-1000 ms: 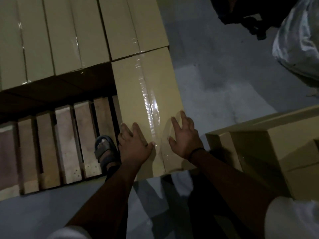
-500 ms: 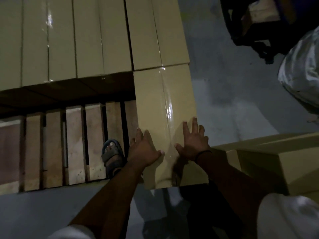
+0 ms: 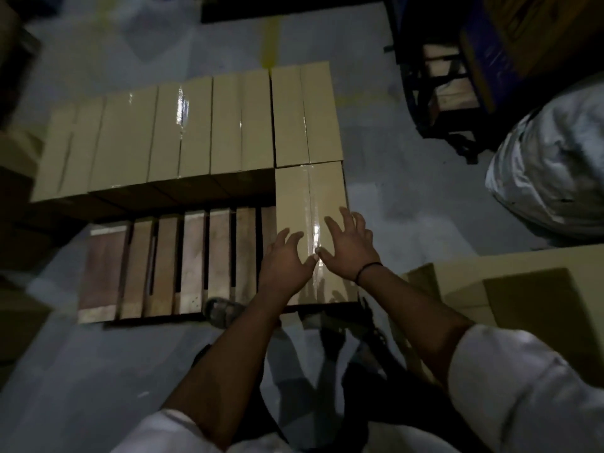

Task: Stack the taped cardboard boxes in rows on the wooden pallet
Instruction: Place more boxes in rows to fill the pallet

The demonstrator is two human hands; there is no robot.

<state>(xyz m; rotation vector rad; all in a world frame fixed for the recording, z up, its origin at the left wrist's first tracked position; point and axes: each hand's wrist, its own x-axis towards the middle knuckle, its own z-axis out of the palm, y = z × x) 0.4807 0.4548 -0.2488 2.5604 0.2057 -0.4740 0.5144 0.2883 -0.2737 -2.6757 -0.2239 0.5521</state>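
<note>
Smooth tan card with a glossy strip of clear tape down its middle seam: that is the taped box (image 3: pixel 309 197) under both hands. It is a long rectangular block lying at the right end of the wooden pallet (image 3: pixel 163 266), its far end butted against the last box of the back row (image 3: pixel 183 132). The left hand (image 3: pixel 284 263) and right hand (image 3: pixel 349 246) are open, fingers straight and spread over the near half of the lid, thumbs almost meeting on the tape. Whether the palms press the card or sit just off it cannot be told. A thin dark band (image 3: pixel 369 269) circles the right wrist.

The back row runs side by side along the pallet's far edge, each top flat and split by a taped seam that catches the light. The pallet is rough, reddish-brown planks running front to back with dark gaps between them.

Left of the taped box the planks lie bare up to the pallet's left end, bounded behind by the shadowed front faces of the back row. The box's right side stands about in line with the pallet's right edge, with grey concrete floor (image 3: pixel 408 191) beyond. A sandalled foot (image 3: pixel 222 310) rests at the pallet's near edge. More tan cartons (image 3: pixel 523 289) sit near on the right, and a crumpled silvery bundle (image 3: pixel 549 165) lies further off
</note>
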